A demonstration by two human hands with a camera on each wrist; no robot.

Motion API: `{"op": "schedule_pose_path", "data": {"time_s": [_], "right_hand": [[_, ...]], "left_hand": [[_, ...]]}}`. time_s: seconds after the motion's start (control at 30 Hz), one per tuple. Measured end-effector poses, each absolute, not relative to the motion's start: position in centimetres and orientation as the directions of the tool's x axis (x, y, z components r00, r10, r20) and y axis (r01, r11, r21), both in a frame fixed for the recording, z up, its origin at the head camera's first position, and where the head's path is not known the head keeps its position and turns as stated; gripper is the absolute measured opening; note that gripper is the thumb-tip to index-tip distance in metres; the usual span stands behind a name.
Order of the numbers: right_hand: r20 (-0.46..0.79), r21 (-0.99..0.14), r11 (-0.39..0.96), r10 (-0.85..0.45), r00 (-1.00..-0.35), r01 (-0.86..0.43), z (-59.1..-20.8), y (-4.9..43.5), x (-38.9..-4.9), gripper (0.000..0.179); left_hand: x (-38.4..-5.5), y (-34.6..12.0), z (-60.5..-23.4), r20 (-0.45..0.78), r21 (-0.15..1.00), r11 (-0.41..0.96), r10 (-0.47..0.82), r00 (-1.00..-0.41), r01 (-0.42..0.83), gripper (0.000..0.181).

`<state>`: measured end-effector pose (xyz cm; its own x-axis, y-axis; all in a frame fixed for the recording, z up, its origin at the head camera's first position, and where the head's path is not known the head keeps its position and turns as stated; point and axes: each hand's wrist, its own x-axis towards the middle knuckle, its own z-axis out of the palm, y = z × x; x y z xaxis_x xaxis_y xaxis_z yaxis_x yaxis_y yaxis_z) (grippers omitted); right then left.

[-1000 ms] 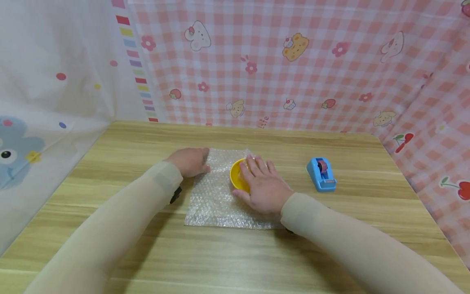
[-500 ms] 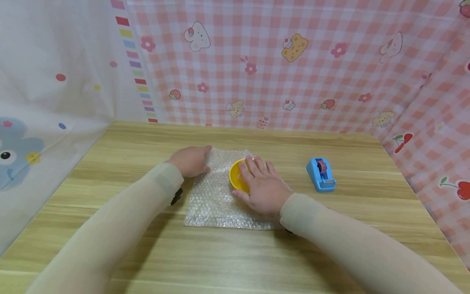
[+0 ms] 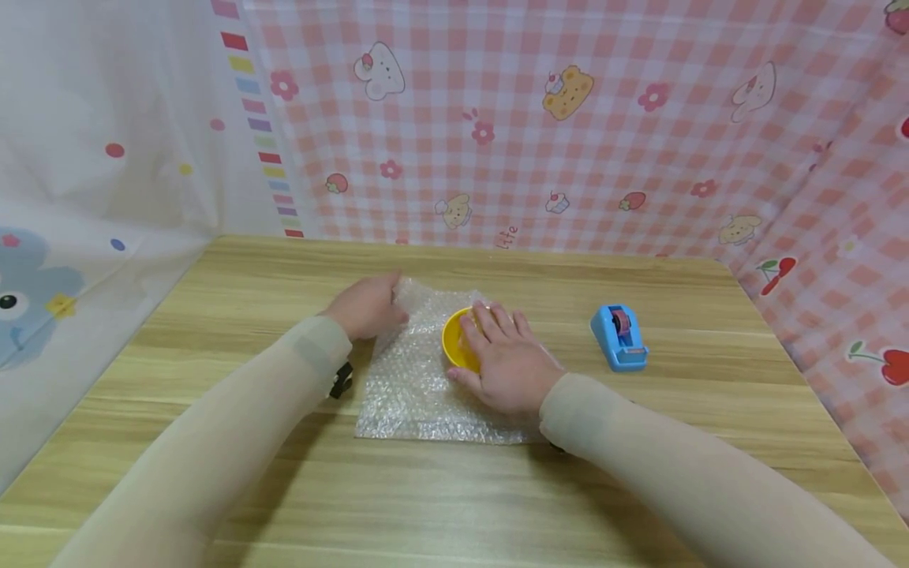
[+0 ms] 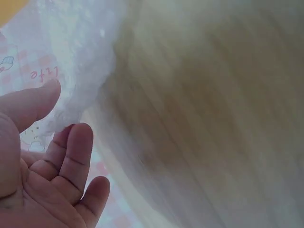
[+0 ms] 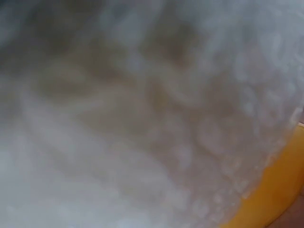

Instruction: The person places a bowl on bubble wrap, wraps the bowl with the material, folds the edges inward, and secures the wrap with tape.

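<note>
A sheet of bubble wrap (image 3: 405, 394) lies on the table with a yellow bowl (image 3: 458, 341) on it. My left hand (image 3: 369, 306) holds the sheet's far left corner, which is raised off the table. In the left wrist view, the bubble wrap's edge (image 4: 90, 57) hangs between thumb and fingers. My right hand (image 3: 513, 363) spreads flat over the bowl's right side with its fingers extended, hiding that part. Bubble wrap also overlaps the yellow bowl (image 5: 273, 190) in the right wrist view.
To the right stands a blue tape dispenser (image 3: 619, 338) with a pink roll. The wooden table (image 3: 398, 505) ends at a pink checked curtain (image 3: 426, 118) behind and on the right, with white cloth (image 3: 156, 102) on the left.
The left hand has moved slightly up, raising the bubble wrap's far left corner. The right hand stays over the bowl.
</note>
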<state>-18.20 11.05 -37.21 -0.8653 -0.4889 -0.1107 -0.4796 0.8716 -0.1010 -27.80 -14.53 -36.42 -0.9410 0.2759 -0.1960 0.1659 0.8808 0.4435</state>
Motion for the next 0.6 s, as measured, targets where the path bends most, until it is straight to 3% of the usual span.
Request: {"op": "schedule_pose_path", "data": {"time_s": [0.17, 0.37, 0.6], "right_hand": [[-0.105, -0.107, 0.871, -0.490, -0.865, -0.480, -37.15, 11.04, -18.15, 0.087], [-0.105, -0.101, 0.871, -0.490, -0.866, -0.481, -37.19, 11.02, -18.14, 0.087], [-0.114, -0.107, 0.872, -0.488, -0.865, -0.478, -37.19, 11.03, -18.09, 0.087]], "left_hand": [[-27.97, -14.62, -36.54, -0.188, 0.523, 0.842, 0.261, -0.947, 0.128, 0.091], [-27.78, -14.37, -36.45, -0.163, 0.566, 0.813, 0.276, -0.947, 0.140, 0.050], [-27.30, -13.97, -36.23, -0.118, 0.587, 0.793, 0.284, -0.951, 0.164, 0.029]]}}
